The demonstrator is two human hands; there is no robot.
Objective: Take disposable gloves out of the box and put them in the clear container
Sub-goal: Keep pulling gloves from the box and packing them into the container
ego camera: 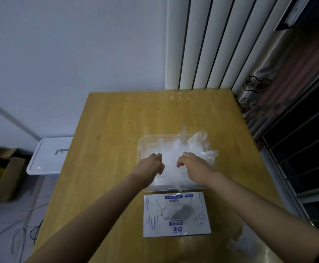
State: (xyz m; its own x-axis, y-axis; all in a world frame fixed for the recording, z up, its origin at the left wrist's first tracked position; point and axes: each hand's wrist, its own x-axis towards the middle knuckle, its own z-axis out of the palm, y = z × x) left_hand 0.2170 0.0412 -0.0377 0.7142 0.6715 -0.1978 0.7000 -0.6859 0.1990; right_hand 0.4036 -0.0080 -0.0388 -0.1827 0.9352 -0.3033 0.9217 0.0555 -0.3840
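A clear container (140,147) sits on the wooden table (107,130), filled with crumpled see-through disposable gloves (191,145) that spill over its right rim. My left hand (152,166) and my right hand (192,165) are both over the container, fingers curled down into the glove pile; whether they grip any gloves is unclear. The white and blue glove box (175,215) lies flat just in front of the container, its oval opening facing up with gloves showing inside.
Some clear plastic (236,242) lies on the table at the near right. A white lidded bin (48,156) stands left of the table, with cardboard boxes (3,177) beyond it. A radiator (211,44) and a curtain (280,82) are behind and to the right.
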